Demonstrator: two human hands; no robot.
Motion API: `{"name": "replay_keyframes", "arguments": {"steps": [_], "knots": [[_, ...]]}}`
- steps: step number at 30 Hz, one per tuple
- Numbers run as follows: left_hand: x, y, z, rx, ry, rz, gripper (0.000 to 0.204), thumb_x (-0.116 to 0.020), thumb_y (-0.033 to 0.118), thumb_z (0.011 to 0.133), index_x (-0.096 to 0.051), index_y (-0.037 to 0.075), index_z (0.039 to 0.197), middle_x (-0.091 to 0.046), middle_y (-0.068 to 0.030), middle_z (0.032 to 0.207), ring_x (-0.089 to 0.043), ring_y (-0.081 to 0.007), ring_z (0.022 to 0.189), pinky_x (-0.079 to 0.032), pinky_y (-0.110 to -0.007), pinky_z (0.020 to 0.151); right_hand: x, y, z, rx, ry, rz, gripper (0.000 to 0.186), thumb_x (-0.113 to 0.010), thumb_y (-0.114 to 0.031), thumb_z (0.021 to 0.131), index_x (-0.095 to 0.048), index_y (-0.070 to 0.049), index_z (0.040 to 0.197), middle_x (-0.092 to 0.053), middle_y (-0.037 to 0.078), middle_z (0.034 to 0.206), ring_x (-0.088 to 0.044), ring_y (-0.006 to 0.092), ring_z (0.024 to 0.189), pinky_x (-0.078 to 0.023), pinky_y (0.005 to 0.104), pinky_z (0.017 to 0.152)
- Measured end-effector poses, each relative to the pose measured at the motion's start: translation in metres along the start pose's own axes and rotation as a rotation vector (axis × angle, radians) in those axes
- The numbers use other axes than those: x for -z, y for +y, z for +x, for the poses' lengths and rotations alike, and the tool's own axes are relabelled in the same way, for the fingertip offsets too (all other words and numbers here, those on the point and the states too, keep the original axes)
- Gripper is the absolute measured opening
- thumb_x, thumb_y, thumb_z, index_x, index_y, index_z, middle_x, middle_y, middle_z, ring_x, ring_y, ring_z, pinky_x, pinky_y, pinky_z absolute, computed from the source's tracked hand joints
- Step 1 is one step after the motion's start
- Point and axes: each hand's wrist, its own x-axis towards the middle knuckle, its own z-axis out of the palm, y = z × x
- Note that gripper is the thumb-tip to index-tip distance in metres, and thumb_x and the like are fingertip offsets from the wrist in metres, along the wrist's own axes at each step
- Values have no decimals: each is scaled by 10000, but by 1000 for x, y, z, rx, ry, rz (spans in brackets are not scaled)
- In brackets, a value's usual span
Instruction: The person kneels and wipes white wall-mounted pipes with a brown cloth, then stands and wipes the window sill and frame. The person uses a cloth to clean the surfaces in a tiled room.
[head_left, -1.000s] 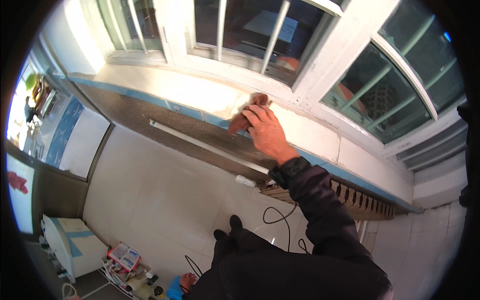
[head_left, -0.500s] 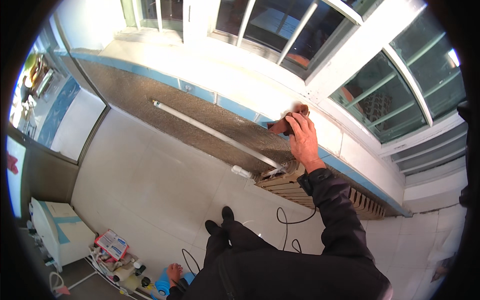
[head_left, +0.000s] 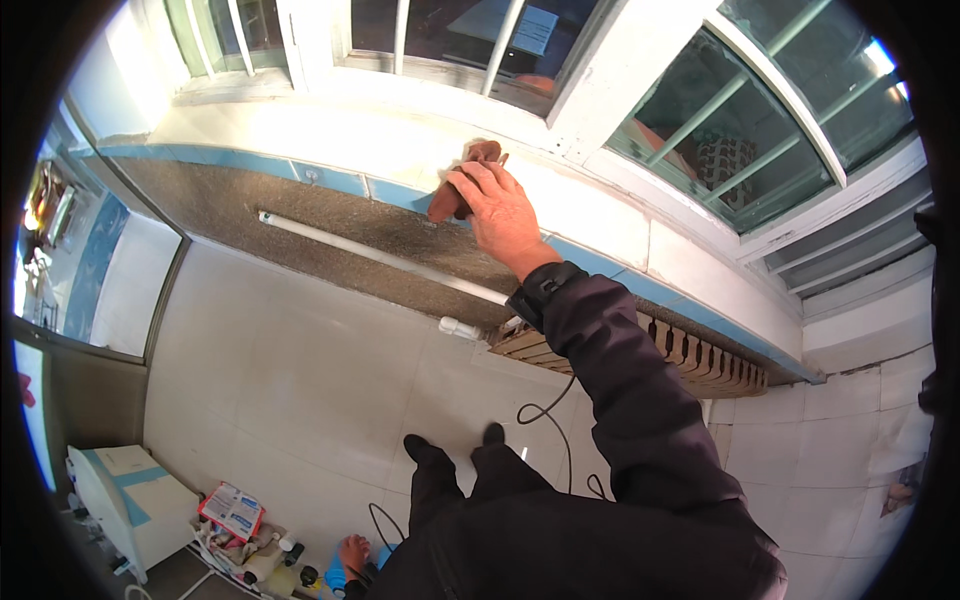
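Note:
My right hand (head_left: 497,212) presses a bunched reddish-brown cloth (head_left: 452,200) onto the white window sill (head_left: 590,215). Its fingers are closed over the cloth, and one end hangs over the blue tiled edge (head_left: 395,193) of the sill. My right forearm reaches up across the radiator below. Low at the left of my body, my left hand (head_left: 353,553) shows small, its fingers curled in. What it holds, if anything, I cannot make out. Close beside it is a blue object (head_left: 384,556), mostly hidden by my body.
Barred windows (head_left: 735,130) rise behind the sill. Beneath it run a white pipe (head_left: 380,255) and a ribbed radiator (head_left: 690,355). A dark cable (head_left: 548,412) loops over the floor. At lower left stand a white box-like unit (head_left: 135,500) and a rack with bottles and a red-and-white packet (head_left: 232,512).
My right hand has slid the cloth leftward along the sill, and my right arm stretches further over. My feet have moved apart. The left hand stays low at my side.

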Motion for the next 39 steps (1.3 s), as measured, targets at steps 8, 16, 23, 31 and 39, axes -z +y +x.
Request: {"name": "replay_keyframes", "arguments": {"steps": [8, 16, 23, 31, 39], "knots": [[-35, -20, -30, -150, 61, -52, 270, -590, 237, 1076, -654, -24, 1099, -726, -121, 916, -725, -200, 757, -537, -318, 583, 35, 42, -68, -3, 43, -11, 776, -705, 61, 793, -568, -227, 1500, -551, 61, 1504, -521, 341, 1406, -456, 468, 1167], [-101, -98, -94, -102, -15, 63, 256, -596, 208, 1040, -660, -39, 1057, -693, -99, 808, -707, -201, 674, -502, -325, 510, 123, 138, -206, -104, 35, -95, 736, -692, 71, 819, -589, -231, 1482, -578, 30, 1487, -552, 351, 1370, -472, 456, 1150], [-144, -144, -111, -382, 34, 349, 296, -566, 224, 1040, -667, -52, 1009, -726, -123, 850, -704, -205, 671, -511, -313, 530, 153, 173, -256, -121, 44, -93, 738, -721, 36, 813, -582, -211, 1494, -561, 59, 1504, -528, 377, 1385, -455, 462, 1165], [-142, -178, -135, -776, 15, 901, 279, -573, 213, 1054, -656, -42, 980, -739, -139, 866, -702, -262, 684, -532, -395, 541, 131, 173, -221, -23, 68, 60, 681, -687, 30, 835, -589, -182, 1475, -584, 53, 1473, -538, 344, 1394, -464, 422, 1165], [-148, -126, -103, -194, -28, 87, 215, -585, 167, 1022, -650, -27, 956, -703, -120, 834, -662, -214, 641, -489, -330, 516, 185, 223, -300, -179, 32, 4, 711, -732, 24, 809, -591, -161, 1481, -567, 58, 1519, -528, 344, 1407, -467, 441, 1169]]}}
